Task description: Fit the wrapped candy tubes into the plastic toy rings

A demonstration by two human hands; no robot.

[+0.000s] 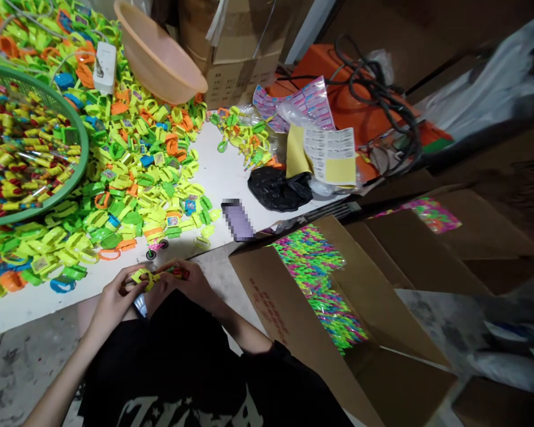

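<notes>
Close to my lap at the table's edge, my left hand [119,298] pinches a yellow plastic toy watch [142,276]. Opposite it, the fingers of my right hand [187,286] are closed at the watch's other side. A small red and yellow tube [180,273] shows in my right hand, partly hidden by the fingers. Just beyond my hands stands a small pink toy bicycle [157,247] with black wheels. A loose heap of yellow, green, orange and blue toy watches [129,196] spreads over the white table [213,160].
On the left, a green basket [85,148] holds small red and yellow tubes. An orange-pink basin [160,59] tilts on the heap near a white power strip [105,68]. A purple phone [238,220] and black bag [278,190] lie right. An open carton [267,290] holds colourful packed pieces.
</notes>
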